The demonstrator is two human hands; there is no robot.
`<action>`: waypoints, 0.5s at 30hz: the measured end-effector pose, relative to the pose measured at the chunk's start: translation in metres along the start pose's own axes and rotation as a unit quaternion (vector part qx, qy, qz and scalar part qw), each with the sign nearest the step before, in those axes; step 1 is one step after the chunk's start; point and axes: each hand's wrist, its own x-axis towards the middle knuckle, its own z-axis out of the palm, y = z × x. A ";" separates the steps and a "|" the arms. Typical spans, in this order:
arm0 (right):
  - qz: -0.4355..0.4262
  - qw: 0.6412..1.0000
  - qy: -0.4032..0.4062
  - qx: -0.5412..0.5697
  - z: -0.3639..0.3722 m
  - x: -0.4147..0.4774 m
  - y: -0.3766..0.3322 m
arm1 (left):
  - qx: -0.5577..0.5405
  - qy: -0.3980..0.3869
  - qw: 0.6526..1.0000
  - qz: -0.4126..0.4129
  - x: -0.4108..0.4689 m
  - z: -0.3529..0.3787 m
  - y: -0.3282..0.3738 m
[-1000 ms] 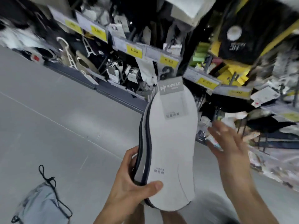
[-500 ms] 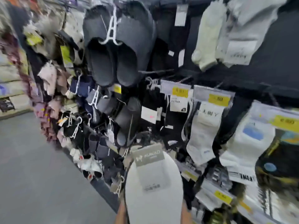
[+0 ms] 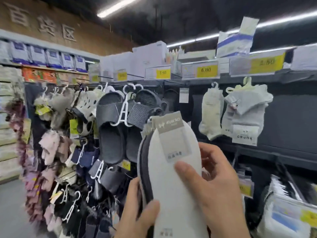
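Note:
A pair of white-soled slippers [image 3: 171, 186] with dark sides and a grey brand tag at the toe stands upright in front of me, sole facing the camera. My left hand [image 3: 137, 213] grips its lower left edge, thumb on the sole and fingers behind. My right hand [image 3: 216, 182] holds the right edge, thumb pressed on the sole below the label, fingers curled round the back.
A store display faces me: dark grey slippers [image 3: 111, 127] on white hangers, fluffy slippers [image 3: 49, 146] at left, socks [image 3: 212, 115] on hooks at right, yellow price tags [image 3: 206, 71] along the shelf edge [image 3: 188, 81]. Grey floor [image 3: 10, 212] lies at lower left.
The view has swung up from the floor to the upper shelf. The slippers have risen with it, and my right hand, free a second ago, now holds their right edge.

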 end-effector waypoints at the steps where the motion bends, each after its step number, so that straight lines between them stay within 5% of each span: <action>1: 0.008 1.000 0.009 0.016 0.000 0.012 0.004 | 0.036 -0.061 0.997 0.031 0.013 0.004 0.001; 4: 0.039 0.997 0.023 0.059 -0.002 0.044 0.020 | 0.081 -0.114 0.989 0.040 0.054 0.033 -0.005; 10: 0.069 0.997 0.006 0.037 -0.014 0.074 0.042 | -0.054 -0.123 0.986 -0.100 0.106 0.050 -0.023; 15: 0.042 0.999 0.002 0.013 -0.015 0.092 0.049 | -0.102 -0.132 0.982 -0.085 0.134 0.054 -0.036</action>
